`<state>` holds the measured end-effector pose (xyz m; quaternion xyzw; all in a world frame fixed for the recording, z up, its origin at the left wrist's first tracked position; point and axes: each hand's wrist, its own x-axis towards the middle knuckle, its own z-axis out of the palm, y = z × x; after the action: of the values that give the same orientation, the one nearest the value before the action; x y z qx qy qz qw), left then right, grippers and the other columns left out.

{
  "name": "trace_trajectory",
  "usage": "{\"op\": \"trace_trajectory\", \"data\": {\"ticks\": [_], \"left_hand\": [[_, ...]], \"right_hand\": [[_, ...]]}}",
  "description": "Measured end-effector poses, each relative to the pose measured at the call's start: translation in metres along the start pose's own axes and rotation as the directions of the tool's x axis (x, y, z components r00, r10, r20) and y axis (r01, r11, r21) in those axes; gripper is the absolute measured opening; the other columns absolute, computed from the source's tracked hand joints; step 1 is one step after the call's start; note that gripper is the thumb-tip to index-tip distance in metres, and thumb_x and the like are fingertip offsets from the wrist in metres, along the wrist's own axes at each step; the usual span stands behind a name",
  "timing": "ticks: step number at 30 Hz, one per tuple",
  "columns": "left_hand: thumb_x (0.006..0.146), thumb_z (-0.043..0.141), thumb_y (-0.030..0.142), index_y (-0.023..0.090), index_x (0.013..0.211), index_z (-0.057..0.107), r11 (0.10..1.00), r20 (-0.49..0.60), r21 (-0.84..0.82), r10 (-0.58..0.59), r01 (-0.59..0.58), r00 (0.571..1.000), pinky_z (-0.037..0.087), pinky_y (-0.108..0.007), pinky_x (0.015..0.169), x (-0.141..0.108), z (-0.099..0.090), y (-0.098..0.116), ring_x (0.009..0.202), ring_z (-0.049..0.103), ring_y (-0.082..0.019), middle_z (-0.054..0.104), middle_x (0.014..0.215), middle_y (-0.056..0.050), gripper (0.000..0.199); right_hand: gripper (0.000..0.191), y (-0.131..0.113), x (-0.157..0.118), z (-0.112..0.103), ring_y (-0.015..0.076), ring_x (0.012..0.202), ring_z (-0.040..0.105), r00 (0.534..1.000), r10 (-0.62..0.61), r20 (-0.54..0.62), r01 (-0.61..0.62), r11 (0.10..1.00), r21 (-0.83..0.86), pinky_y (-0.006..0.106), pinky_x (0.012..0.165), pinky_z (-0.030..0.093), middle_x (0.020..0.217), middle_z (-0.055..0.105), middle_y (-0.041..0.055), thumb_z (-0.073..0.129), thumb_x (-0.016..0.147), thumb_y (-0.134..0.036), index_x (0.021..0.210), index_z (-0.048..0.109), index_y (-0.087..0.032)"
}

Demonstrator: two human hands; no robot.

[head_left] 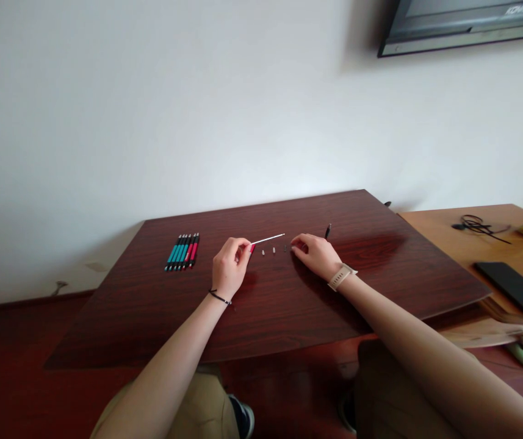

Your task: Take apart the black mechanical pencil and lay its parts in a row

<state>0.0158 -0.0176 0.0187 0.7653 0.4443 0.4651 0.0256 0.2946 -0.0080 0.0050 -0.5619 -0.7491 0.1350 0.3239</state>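
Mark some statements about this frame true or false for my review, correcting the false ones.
1. The left hand holds a thin white stick. True.
2. All the pens in the row are teal. False: some are red.
3. The watch is on the left wrist. False: it is on the right.
4. A dark cable lies on the lighter table. True.
5. The row of pens is between the hands. False: it is left of both.

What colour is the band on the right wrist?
The band is pale beige, in the head view.
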Motion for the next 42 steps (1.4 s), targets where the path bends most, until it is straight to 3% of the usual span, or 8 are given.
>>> {"op": "trace_trajectory", "data": {"ticks": [4,7,10,13,17,23,30,42], "left_hand": [[0.107,0.062,0.029,0.021,0.102,0.067,1.0,-0.012,0.013,0.026,-0.025,1.0,0.047,-0.026,0.068,0.0,-0.003,0.003,0.068,0.059,-0.012,0.07,0.09,-0.001,0.011],[0.106,0.063,0.026,0.021,0.102,0.066,0.995,0.006,0.045,0.091,-0.091,0.996,0.049,-0.027,0.071,0.0,-0.006,0.011,0.071,0.061,-0.013,0.07,0.091,-0.001,0.008],[0.106,0.062,0.022,0.021,0.103,0.065,0.973,0.062,0.078,0.213,-0.217,0.975,0.053,-0.03,0.078,-0.002,-0.007,0.022,0.082,0.067,-0.017,0.072,0.092,-0.003,0.004],[0.105,0.064,0.022,0.022,0.102,0.063,0.936,0.119,0.087,0.331,-0.342,0.936,0.055,-0.033,0.083,-0.006,-0.005,0.031,0.087,0.07,-0.019,0.073,0.092,-0.004,0.003],[0.105,0.064,0.026,0.022,0.1,0.063,0.914,0.192,0.09,0.375,-0.397,0.907,0.058,-0.035,0.086,-0.008,0.0,0.034,0.086,0.071,-0.02,0.073,0.092,-0.004,0.006],[0.108,0.058,0.029,0.021,0.102,0.063,0.938,0.259,0.044,0.322,-0.345,0.91,0.058,-0.035,0.081,-0.008,0.0,0.031,0.087,0.071,-0.02,0.072,0.096,-0.005,0.011],[0.111,0.051,0.027,0.021,0.102,0.064,0.962,0.29,0.019,0.257,-0.274,0.922,0.057,-0.036,0.082,-0.008,0.001,0.029,0.088,0.07,-0.02,0.072,0.095,-0.004,0.017],[0.112,0.047,0.03,0.021,0.102,0.065,0.971,0.287,0.002,0.227,-0.238,0.931,0.057,-0.036,0.083,-0.008,0.001,0.027,0.09,0.071,-0.021,0.073,0.096,-0.006,0.022]], "right_hand": [[0.01,-0.016,-0.013,-0.006,0.0188,0.085,0.073,0.986,-0.169,-0.01,0.169,0.978,0.126,0.03,0.08,0.054,0.098,0.078,0.0035,0.062,0.102,-0.024,0.107,0.07,-0.023],[0.024,-0.03,-0.025,-0.008,0.0183,0.09,0.073,0.923,-0.38,0.057,0.363,0.911,0.196,0.031,0.085,0.056,0.116,0.077,0.0056,0.056,0.106,-0.024,0.128,0.064,-0.025],[0.05,-0.041,-0.034,-0.009,0.0191,0.096,0.073,0.892,-0.448,0.055,0.425,0.874,0.237,0.034,0.092,0.059,0.129,0.074,0.0077,0.053,0.107,-0.022,0.156,0.044,-0.027],[0.057,-0.045,-0.037,-0.009,0.0212,0.102,0.073,0.896,-0.445,0.009,0.433,0.876,0.212,0.036,0.094,0.059,0.129,0.073,0.009,0.052,0.107,-0.021,0.162,0.039,-0.027],[0.038,-0.044,-0.035,-0.009,0.0223,0.105,0.072,0.906,-0.418,-0.059,0.422,0.891,0.165,0.036,0.094,0.058,0.121,0.074,0.0083,0.052,0.108,-0.019,0.145,0.058,-0.027],[0.018,-0.019,-0.02,-0.012,0.0205,0.091,0.073,0.958,-0.283,-0.048,0.286,0.954,0.093,0.031,0.083,0.057,0.103,0.077,0.0054,0.064,0.104,-0.025,0.12,0.072,-0.025],[0.016,0.027,-0.003,-0.016,0.018,0.083,0.07,0.969,-0.209,0.13,0.21,0.978,0.008,0.028,0.077,0.053,0.101,0.075,0.0045,0.067,0.1,-0.021,0.112,0.076,-0.023],[0.023,0.027,-0.003,-0.012,0.0186,0.088,0.07,0.97,-0.196,0.146,0.202,0.979,-0.03,0.029,0.084,0.053,0.102,0.072,0.0055,0.063,0.098,-0.016,0.113,0.079,-0.023]]}}
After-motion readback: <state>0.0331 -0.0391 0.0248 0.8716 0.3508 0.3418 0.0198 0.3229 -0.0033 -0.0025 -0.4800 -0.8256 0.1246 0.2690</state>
